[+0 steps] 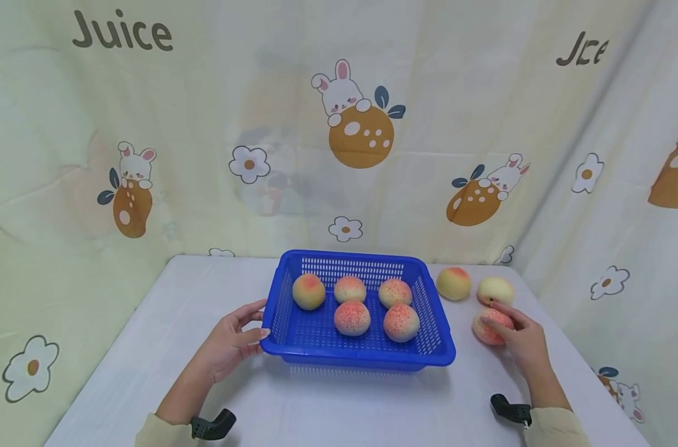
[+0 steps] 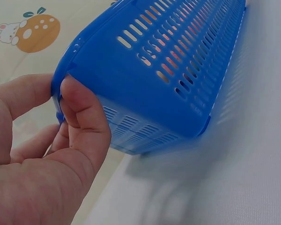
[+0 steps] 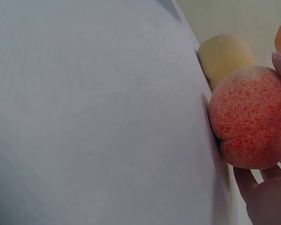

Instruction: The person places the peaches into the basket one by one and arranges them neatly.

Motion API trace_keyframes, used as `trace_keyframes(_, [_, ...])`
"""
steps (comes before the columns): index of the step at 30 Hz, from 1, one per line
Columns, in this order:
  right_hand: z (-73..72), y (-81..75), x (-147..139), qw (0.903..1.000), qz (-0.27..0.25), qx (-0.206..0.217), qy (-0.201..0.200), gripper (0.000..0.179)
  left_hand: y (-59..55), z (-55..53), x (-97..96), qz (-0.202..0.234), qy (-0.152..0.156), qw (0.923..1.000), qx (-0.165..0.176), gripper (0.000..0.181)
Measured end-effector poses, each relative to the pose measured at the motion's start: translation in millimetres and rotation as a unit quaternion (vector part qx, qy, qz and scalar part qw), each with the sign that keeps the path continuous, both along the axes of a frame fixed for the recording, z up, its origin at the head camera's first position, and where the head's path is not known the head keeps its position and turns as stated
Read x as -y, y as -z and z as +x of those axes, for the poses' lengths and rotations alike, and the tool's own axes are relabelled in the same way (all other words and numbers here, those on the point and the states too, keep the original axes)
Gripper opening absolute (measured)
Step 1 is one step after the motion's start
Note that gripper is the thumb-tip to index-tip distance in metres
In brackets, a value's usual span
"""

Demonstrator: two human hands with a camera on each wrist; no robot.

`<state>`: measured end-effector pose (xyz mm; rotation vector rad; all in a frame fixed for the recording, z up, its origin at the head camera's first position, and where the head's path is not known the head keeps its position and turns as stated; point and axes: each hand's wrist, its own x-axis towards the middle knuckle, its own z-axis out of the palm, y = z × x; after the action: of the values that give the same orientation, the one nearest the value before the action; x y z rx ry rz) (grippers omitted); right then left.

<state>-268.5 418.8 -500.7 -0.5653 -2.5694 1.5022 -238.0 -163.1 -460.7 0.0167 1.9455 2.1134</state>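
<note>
A blue plastic basket [image 1: 367,359] with slotted walls stands mid-table, holding several peaches, one of them a yellow-orange peach [image 1: 308,292] and the others speckled red. My left hand [image 1: 230,341] pinches the basket's left rim between thumb and fingers, as the left wrist view shows up close. Out to the right of the basket, my right hand [image 1: 523,338] grips a red-speckled peach [image 3: 253,117], thumb on one side and fingers round the other. The peach is close over the white tabletop. Just behind it sits a pale yellow peach [image 1: 496,290].
Another yellow peach with a red blush [image 1: 454,284] lies beside the basket's right rear corner. The white table [image 1: 205,279] ends at a curtain [image 1: 205,93] printed with rabbits, fruit and flowers, which also hangs along the right side. Each wrist wears a black strap-like device [image 1: 213,425].
</note>
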Motion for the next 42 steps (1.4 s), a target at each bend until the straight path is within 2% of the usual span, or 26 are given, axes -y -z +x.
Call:
trace_keyframes(16, [5.6, 0.8, -3.3, 0.9996, -0.016, 0.01, -0.022, 0.081, -0.1, 1.0, -0.9, -0.002, -0.005, 1.0, -0.002, 0.07])
trace_keyframes(27, [8.9, -0.9, -5.1, 0.9984, -0.014, 0.002, -0.054, 0.083, 0.1, 1.5, -0.3, 0.006, -0.001, 1.0, -0.006, 0.068])
trace_keyframes(34, [8.4, -1.7, -5.6, 0.999, -0.002, 0.002, -0.045, 0.082, -0.6, 2.2, -0.2, 0.007, 0.001, 1.0, -0.007, 0.068])
trace_keyframes(42, [9.4, 1.6, -6.1, 0.9991, -0.011, -0.004, -0.041, 0.077, 0.5, 1.8, -0.2, 0.005, 0.0, 0.9999, -0.009, 0.067])
